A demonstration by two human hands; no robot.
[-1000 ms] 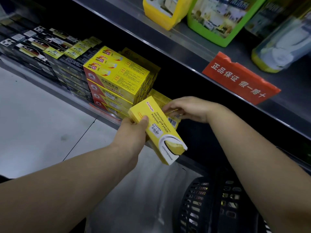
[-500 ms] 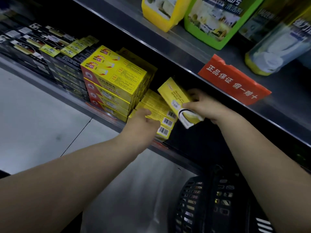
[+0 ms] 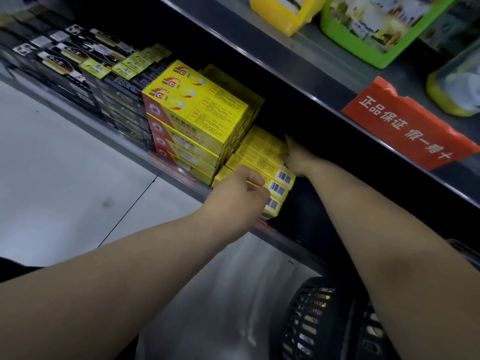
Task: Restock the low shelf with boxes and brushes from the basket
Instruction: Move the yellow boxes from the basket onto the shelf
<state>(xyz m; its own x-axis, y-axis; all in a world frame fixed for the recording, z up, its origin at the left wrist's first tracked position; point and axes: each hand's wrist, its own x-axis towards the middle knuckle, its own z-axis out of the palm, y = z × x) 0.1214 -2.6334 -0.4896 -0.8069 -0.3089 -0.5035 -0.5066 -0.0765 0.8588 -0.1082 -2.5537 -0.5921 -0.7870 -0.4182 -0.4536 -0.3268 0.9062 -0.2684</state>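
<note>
Reaching into the low shelf (image 3: 104,131), I had my right hand (image 3: 298,159) on the top yellow box (image 3: 262,144), grip hidden from me; my left hand (image 3: 239,193) pressed curled fingers against the near end of the stack (image 3: 275,189).

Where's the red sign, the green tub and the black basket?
red sign (image 3: 407,123): head view, middle of its face.
green tub (image 3: 381,24): head view, printed front label.
black basket (image 3: 309,323): head view, its mesh wall.

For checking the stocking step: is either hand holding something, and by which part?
The right hand touches the top yellow box at its right edge; the left hand touches the front of the stack. A real grip cannot be told.
</note>
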